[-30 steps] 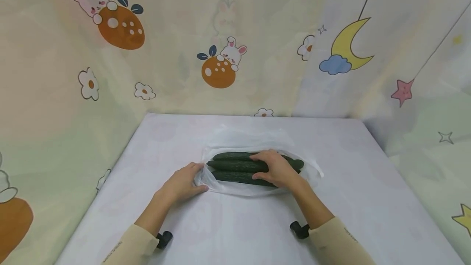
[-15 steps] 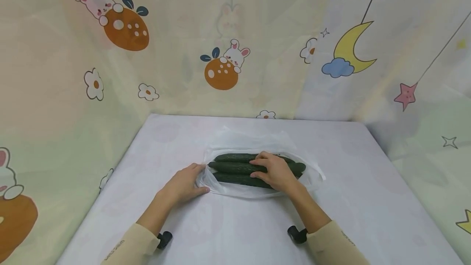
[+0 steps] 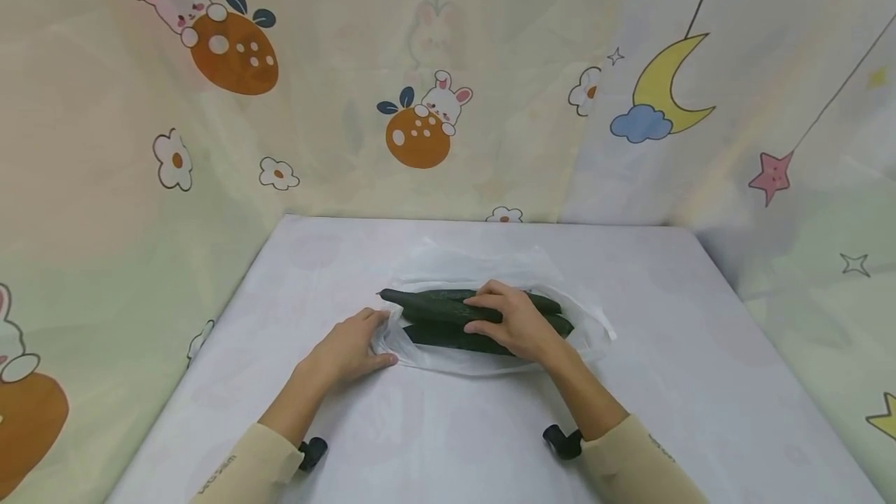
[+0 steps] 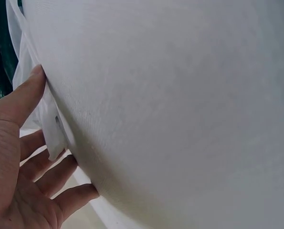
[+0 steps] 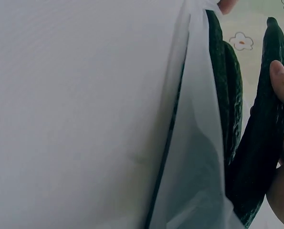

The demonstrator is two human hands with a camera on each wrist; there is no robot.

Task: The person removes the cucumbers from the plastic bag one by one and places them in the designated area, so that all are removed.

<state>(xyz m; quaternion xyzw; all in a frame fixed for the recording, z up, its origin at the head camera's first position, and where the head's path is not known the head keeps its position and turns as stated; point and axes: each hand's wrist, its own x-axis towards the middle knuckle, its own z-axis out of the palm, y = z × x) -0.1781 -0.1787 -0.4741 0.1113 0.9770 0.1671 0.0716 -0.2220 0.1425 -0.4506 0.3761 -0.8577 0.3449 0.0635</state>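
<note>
A white plastic bag (image 3: 483,364) lies spread on the table with several dark green cucumbers (image 3: 451,338) in its opening. My right hand (image 3: 518,323) holds one cucumber (image 5: 262,136) around its body, thumb on the near side and fingers on the far side. That cucumber's left end is raised and reaches past the others over the bag's left edge. At the bag's left end rests my left hand (image 3: 350,346), thumb and fingers spread apart; in the left wrist view its thumb touches the bag's edge and a fold of plastic hangs between thumb and fingers.
The bag lies on a white-covered table (image 3: 462,434) with a printed cloth backdrop (image 3: 322,123) behind and at both sides. Thin bag plastic (image 3: 483,259) spreads behind the cucumbers. Small black devices (image 3: 562,442) sit at both wrists by the beige sleeves.
My right hand has closed round the upper middle cucumber and shifted it left, its left end rising over the others. The left hand has stayed at the bag's left end.
</note>
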